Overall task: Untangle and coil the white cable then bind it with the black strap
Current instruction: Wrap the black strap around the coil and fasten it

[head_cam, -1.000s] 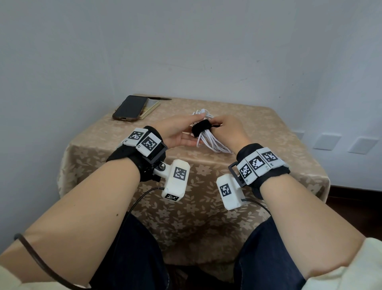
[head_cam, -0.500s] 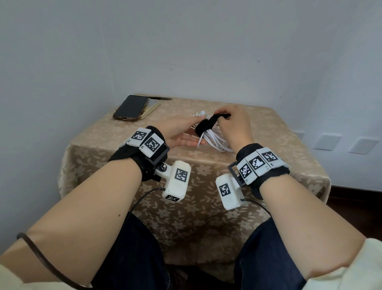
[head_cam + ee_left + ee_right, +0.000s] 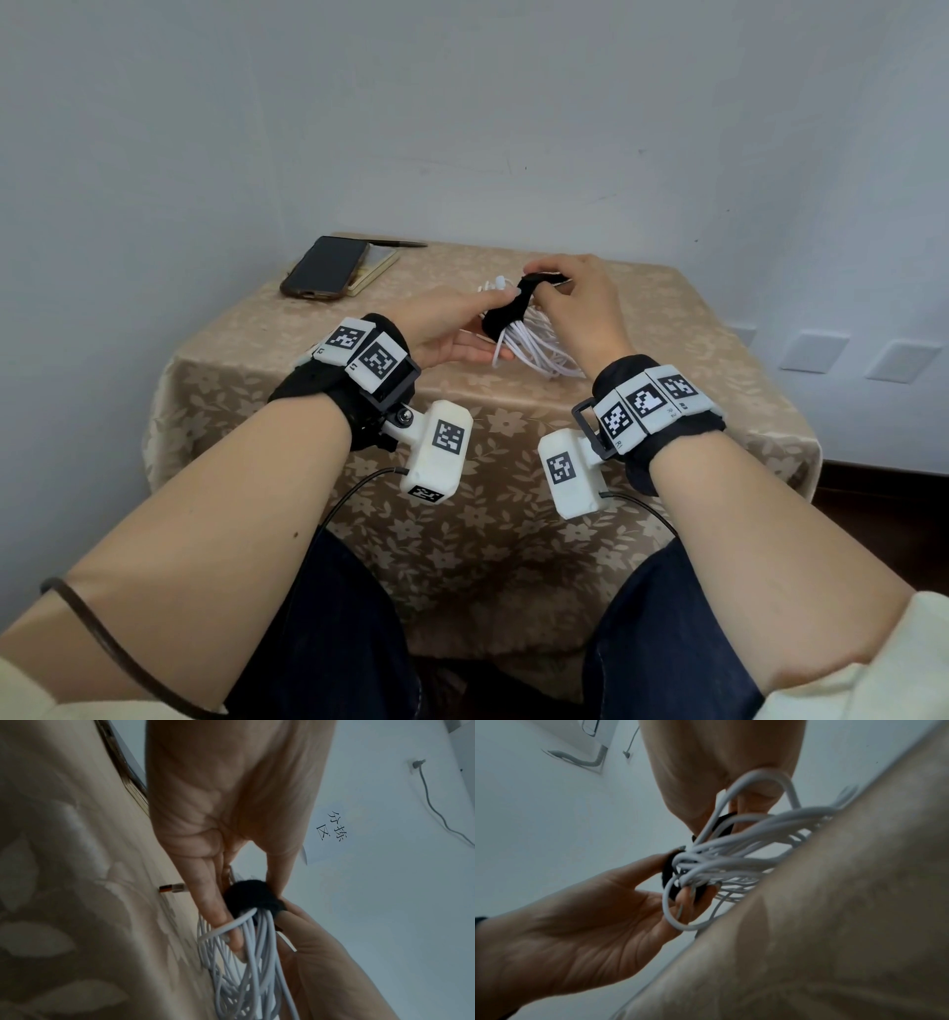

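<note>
Head view: the coiled cable (image 3: 534, 345) is held above the tabletop (image 3: 683, 329), between the two hands. The left hand (image 3: 452, 329) grips the bundle at its waist, thumb on top and fingers beneath. The strap (image 3: 508, 313) already circles that waist; its free tail runs up and to the right into the pinch of the right hand (image 3: 575, 303). The tail's long axis thus slopes from the bundle up toward the right hand, which is the nearer hand to the loose end. The coil loops hang down toward the person. A phone (image 3: 324, 267) lies well apart at the far left corner.

Left wrist view: thumb and fingers (image 3: 218, 908) of the left hand close around the strap-wrapped waist, with the cable strands fanning out below. The right hand touches the strap from the lower right.

Right wrist view: the right hand pinches the black tail at the top; the left hand holds the waist at lower left. The picture is blurred.

Judgement: the closing move turns on carrying the tail over the bundle toward the left thumb and pressing it onto the wrap.
</note>
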